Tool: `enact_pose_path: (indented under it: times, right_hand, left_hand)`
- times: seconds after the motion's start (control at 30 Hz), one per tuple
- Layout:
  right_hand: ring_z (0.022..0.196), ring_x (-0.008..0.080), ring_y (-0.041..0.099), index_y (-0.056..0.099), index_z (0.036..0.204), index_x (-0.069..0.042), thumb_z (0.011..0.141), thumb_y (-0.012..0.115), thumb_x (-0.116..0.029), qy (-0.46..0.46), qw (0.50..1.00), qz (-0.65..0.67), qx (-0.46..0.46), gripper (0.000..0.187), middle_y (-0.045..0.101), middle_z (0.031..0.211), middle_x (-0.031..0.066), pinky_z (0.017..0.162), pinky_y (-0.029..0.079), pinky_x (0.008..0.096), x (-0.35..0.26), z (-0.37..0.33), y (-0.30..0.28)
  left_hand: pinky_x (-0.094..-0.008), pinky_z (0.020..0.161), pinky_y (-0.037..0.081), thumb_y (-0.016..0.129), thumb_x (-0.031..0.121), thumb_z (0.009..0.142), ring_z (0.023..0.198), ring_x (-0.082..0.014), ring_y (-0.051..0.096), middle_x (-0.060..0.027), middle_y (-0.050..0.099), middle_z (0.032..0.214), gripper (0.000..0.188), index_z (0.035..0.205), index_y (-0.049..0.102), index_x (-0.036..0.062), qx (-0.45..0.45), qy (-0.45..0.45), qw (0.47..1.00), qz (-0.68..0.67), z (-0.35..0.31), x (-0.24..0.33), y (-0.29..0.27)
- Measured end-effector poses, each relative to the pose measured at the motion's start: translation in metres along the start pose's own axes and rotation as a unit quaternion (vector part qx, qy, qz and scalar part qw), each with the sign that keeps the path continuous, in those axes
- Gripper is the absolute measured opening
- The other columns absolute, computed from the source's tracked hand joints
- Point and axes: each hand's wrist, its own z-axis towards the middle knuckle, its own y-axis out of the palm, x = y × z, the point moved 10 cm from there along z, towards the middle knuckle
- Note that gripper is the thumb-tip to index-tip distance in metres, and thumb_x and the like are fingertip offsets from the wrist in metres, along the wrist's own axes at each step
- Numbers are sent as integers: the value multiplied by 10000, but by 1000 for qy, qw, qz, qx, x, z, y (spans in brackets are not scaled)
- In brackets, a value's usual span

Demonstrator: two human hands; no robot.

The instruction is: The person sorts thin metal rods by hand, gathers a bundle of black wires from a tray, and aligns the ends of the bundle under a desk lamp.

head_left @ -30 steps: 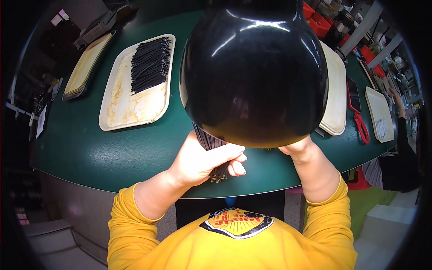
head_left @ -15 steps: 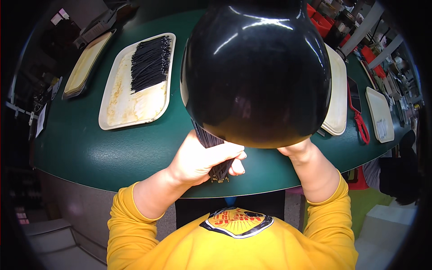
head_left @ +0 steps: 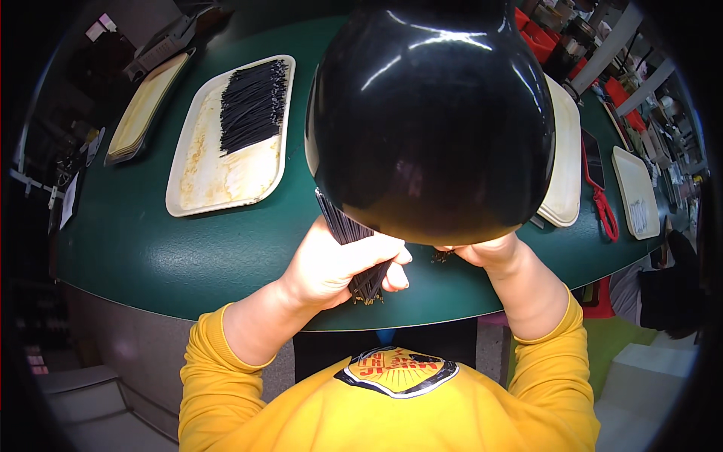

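Strong light falls on my hands (head_left: 320, 260) at the lower edge of the glossy black shade (head_left: 429, 143), washing my skin nearly white, while sharp streaks of glare cross the top of that shade. A paler sheen lies on the left of my green tabletop (head_left: 162, 260), and soft shadows fill the folds of my yellow sleeves (head_left: 215, 384). Toward the rim everything dims into black corners, straight edges bow, and the distant clutter (head_left: 663, 135) on my right looks soft

We are in a workshop: a broad green worktable (head_left: 151, 256) carries shallow pale trays (head_left: 199, 181), one bearing many thin black strands (head_left: 252, 109) laid side by side, and a glossy black hood (head_left: 431, 128) hangs over it. Toward the dim right edge we see red containers (head_left: 536, 39), probably parts bins.
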Motion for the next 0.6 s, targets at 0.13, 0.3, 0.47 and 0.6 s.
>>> enact_pose_path:
  times: [0.13,0.3,0.47,0.6]
  right_hand:
    - [436,49,408,520,840,14,767,529,-69,8,988,-123,-92,112,482,558,33,386,303,163,-2,2,29]
    - [489,70,445,494,907,4,803,469,-95,34,994,-92,-50,145,515,653,61,415,326,166,12,-1,10]
    - [669,180,530,443,1021,4,830,371,-96,-125,990,-62,0,227,538,760,112,596,439,263,-15,-1,2]
    - [665,109,510,496,933,26,796,477,-77,-162,934,-311,68,172,545,771,46,610,423,231,-15,2,-2]
  left_hand:
    - [-250,536,489,508,49,776,575,-184,588,-126,576,689,116,817,534,-56,-33,-13,998,-50,0,-3,4]
    - [-271,600,499,491,73,798,661,-225,601,-147,580,743,152,854,518,-65,-21,-3,1000,2,2,-3,6]
    - [-272,610,481,448,71,819,650,-184,589,-119,586,736,148,837,532,-49,29,135,972,192,1,16,-9]
    - [-229,607,446,471,16,795,647,-127,555,-79,571,705,81,809,524,-43,115,364,831,404,-9,52,-13]
